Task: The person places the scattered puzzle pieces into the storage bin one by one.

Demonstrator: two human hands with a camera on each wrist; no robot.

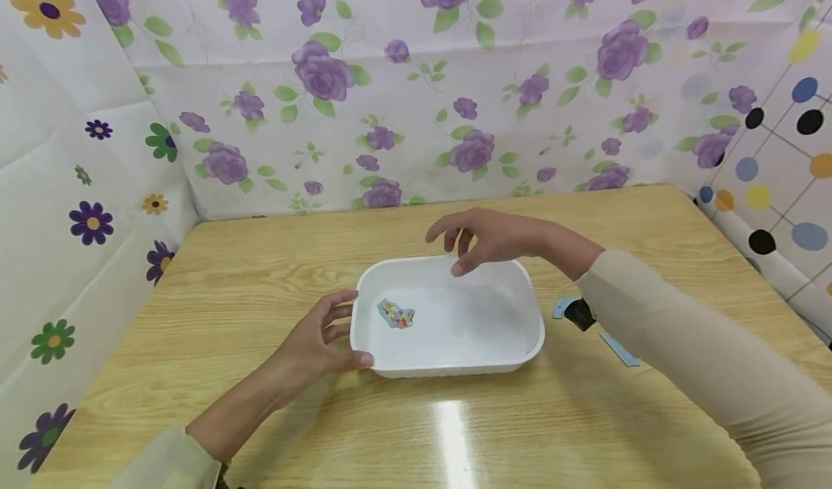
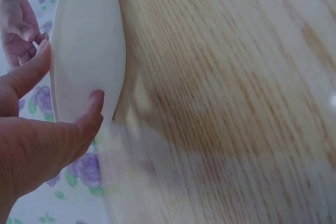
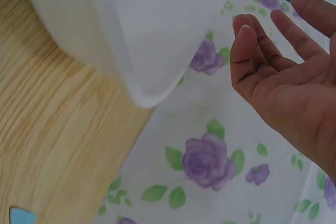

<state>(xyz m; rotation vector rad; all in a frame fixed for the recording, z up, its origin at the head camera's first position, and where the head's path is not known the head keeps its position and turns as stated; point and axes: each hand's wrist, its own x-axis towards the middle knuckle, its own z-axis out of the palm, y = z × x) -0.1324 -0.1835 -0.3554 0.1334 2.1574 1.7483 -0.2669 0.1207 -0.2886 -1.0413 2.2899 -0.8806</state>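
A white plastic tub [image 1: 455, 362] stands on the wooden table. My left hand [image 1: 328, 337] holds its left end, with the thumb at the front rim and the fingers along the outer side wall. In the left wrist view the same hand [image 2: 47, 129] touches the tub's wall [image 2: 86, 51]. A small, irregular multicoloured piece [image 1: 396, 315] lies on the tub's floor, toward the left. Above the tub's far rim hovers my right hand [image 1: 497, 237], fingers loosely bent. The right wrist view shows this hand [image 3: 291, 80] apart from the tub [image 3: 152, 40] with nothing in it.
Right of the tub lie a small black piece [image 1: 581, 315], a light blue piece [image 1: 561, 307] and a light blue strip [image 1: 620, 349], close to my right sleeve [image 1: 689, 359]. A flowered sheet [image 1: 416, 135] hangs behind the wooden table [image 1: 260, 258].
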